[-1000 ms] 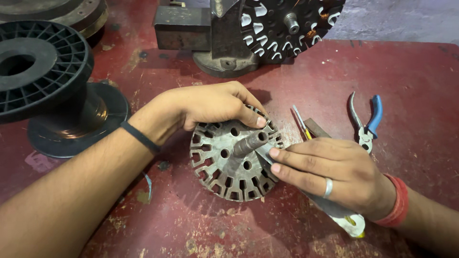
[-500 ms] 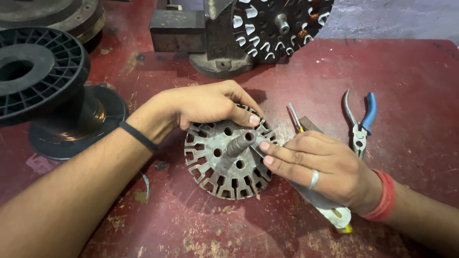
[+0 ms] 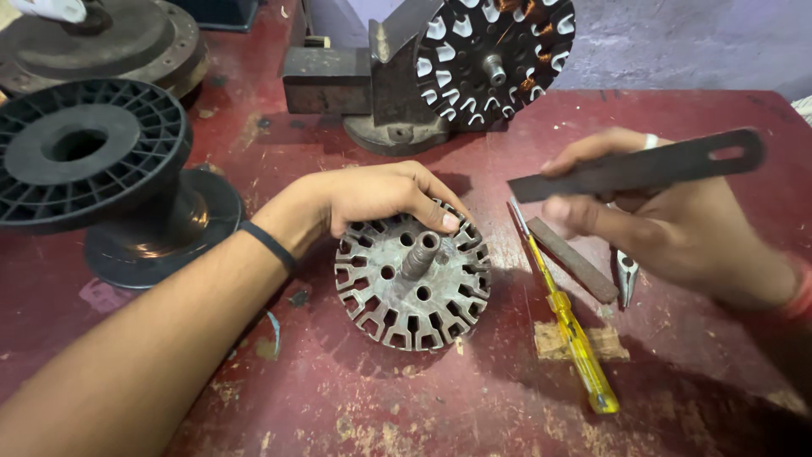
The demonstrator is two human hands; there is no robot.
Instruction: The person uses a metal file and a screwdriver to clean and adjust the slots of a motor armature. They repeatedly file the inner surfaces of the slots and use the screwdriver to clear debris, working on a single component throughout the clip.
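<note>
Two hands: left hand (image 3: 376, 196) grips slotted steel rotor (image 3: 412, 277), right hand (image 3: 668, 216) flat bar (image 3: 639, 167).

At right, the raised right hand (image 3: 677, 220) is motion-blurred and hides most of the pliers (image 3: 626, 271); its wrist leaves the frame.

two slotted rotors (image 3: 412, 275), one screwdriver (image 3: 568, 325)

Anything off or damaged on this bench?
Mostly wear. The red table has paint chipped and scraped through in patches, worst at the front. A small scrap lies under the yellow screwdriver. The slotted metal core under the left hand looks intact. The right hand holds a flat dark strip.
</note>
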